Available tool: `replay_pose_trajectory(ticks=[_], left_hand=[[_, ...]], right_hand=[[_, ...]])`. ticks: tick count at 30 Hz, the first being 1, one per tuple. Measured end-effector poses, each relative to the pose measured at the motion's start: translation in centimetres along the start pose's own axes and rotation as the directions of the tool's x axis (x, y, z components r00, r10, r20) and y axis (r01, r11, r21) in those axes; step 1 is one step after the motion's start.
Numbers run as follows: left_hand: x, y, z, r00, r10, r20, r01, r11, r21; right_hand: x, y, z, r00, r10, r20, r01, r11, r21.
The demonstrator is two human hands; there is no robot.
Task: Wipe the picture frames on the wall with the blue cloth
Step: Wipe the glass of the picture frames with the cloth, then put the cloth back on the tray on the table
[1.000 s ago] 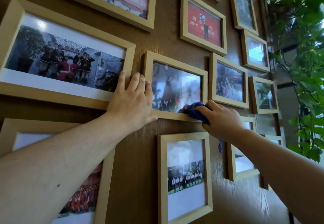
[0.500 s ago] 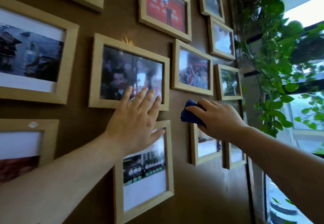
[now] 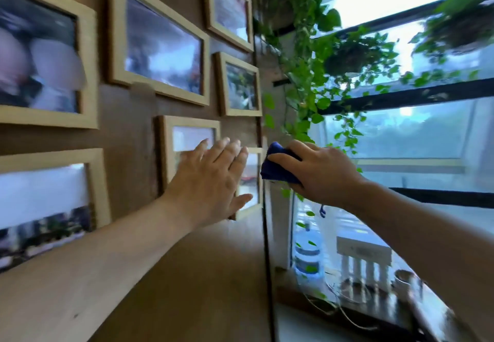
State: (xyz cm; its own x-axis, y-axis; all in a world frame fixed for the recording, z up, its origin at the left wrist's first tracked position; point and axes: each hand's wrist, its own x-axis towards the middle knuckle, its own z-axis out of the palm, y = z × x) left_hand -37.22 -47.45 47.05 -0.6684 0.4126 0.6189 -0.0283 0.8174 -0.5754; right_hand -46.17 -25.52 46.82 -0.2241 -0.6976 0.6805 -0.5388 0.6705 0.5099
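Observation:
Several light wooden picture frames hang on a brown wood wall [image 3: 128, 117]. My left hand [image 3: 211, 178] is open with fingers spread, held flat over a small frame [image 3: 187, 127] low on the wall. My right hand [image 3: 318, 170] grips a bunched blue cloth [image 3: 275, 166] beside the wall's right edge, next to a narrow frame [image 3: 252, 181] partly hidden behind my left hand. Whether the cloth touches that frame cannot be told. The picture is blurred by motion.
Trailing green vines [image 3: 307, 74] hang right of the wall's edge, close above my right hand. Behind them is a large window [image 3: 414, 133] with dark bars. On the sill below stand a water bottle [image 3: 307, 256] and a small white rack [image 3: 363, 258].
The view has swung right along the wall. Both hands moved right, from the middle frames to the small frames at the wall's right edge. The right hand still holds the cloth.

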Motion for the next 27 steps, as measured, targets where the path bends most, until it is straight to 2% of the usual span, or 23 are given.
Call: replay_pose_trajectory(ticks=[7,14,19,22,27], left_hand=[[2.0,6.6,1.4,0.985,0.159,-0.063,-0.167,0.972,-0.167],[-0.1,13.8,0.4,0.91,0.355,-0.215,-0.411,0.841,-0.352],[-2.5,20.7,-1.2,0.823,0.455,-0.34,-0.567,0.683,-0.459],[-4.4,25.9,-3.3,0.755,0.489,-0.437,-0.655,0.543,-0.525],[-7.4,34.6,-7.5,0.679,0.506,-0.532,-0.728,0.376,-0.573]], right_hand=[[-8.3,0.5,-1.8,0.975,0.147,0.169,-0.127,0.984,-0.126],[-18.2,-4.0,-7.4,0.866,0.375,0.33,-0.298,0.919,-0.259],[-26.0,-8.1,-12.0,0.723,0.562,0.403,-0.449,0.824,-0.344],[-31.7,-10.9,-15.7,0.607,0.687,0.4,-0.541,0.726,-0.424],[-39.9,-15.3,-21.8,0.424,0.814,0.397,-0.653,0.579,-0.488]])
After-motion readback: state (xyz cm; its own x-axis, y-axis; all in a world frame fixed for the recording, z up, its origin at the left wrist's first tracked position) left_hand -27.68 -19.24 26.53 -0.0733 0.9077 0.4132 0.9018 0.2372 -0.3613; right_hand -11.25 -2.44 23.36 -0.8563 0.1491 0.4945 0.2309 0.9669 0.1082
